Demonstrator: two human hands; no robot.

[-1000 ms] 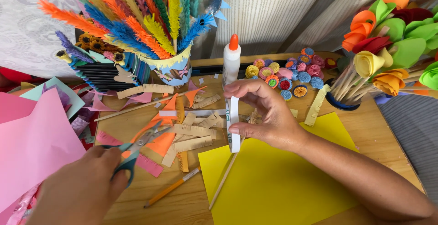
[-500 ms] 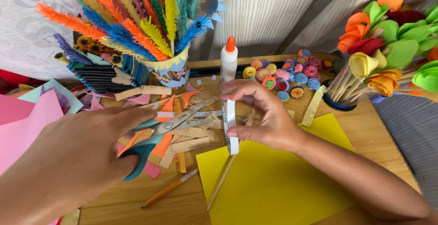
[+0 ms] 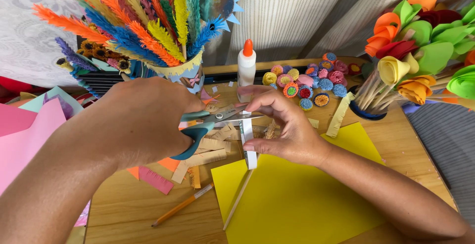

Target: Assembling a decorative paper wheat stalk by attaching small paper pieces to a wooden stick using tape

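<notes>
Centre of the frame: the left hand (image 3: 143,120) is wrapped around the teal handles of the scissors (image 3: 208,125), blades pointing right and meeting a narrow white paper strip (image 3: 247,140). The right hand (image 3: 287,125) pinches that strip between thumb and fingertips, holding it upright just above the yellow sheet (image 3: 297,199) on the wooden table (image 3: 123,209). Behind, upper centre, stands a white glue bottle (image 3: 246,66) with an orange cap; to its right, a cluster of small quilled paper flowers (image 3: 309,81). A pencil (image 3: 183,205) lies lower centre, beside a thin wooden stick (image 3: 237,202).
</notes>
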